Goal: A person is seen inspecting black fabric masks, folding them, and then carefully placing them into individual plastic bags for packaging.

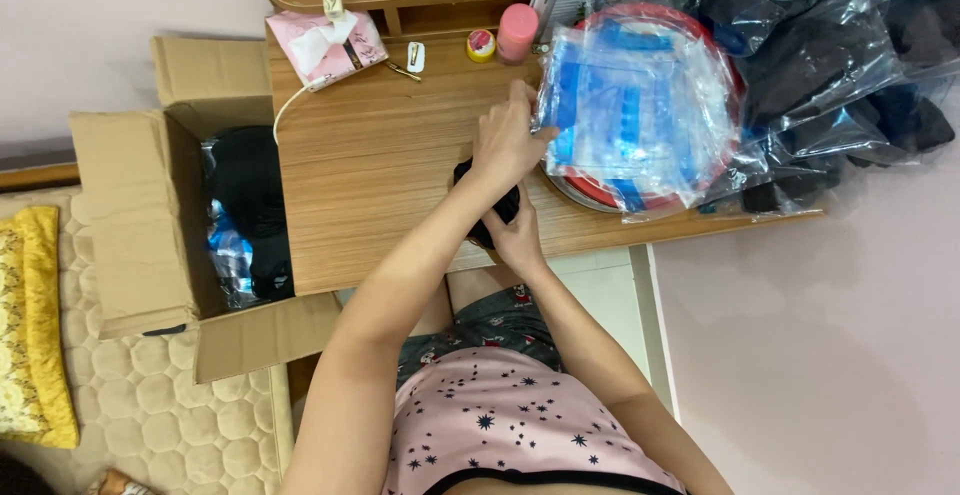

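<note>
Gripping a black bundle at the desk edge

Left of the grip, an open cardboard box (130, 205) stands against the desk (370, 155), with dark packed items (248, 210) inside it. Farther left lies a yellow cushion (35, 325) on a quilted mat (150, 405).

Beyond the grip, toward the back of the desk, sit a pink tissue pack (325, 45), a small white clip (415, 56), a round yellow tin (481, 45) and a pink cylinder (517, 31).

At the centre, the left hand (507, 140) reaches forward, its fingers curled over the top of a black bundle (490, 205) and brushing the edge of the clear bags. The right hand (518, 240) is closed on the bundle from below, at the near edge of the desk. Both hands hold the bundle between them, so only a little of it shows.

Just right of the grip, a stack of clear bags (640, 105) with blue strips lies on a red round tray (600, 198). Farther right, a heap of dark items in clear wrap (830, 55) covers the desk's end.
</note>
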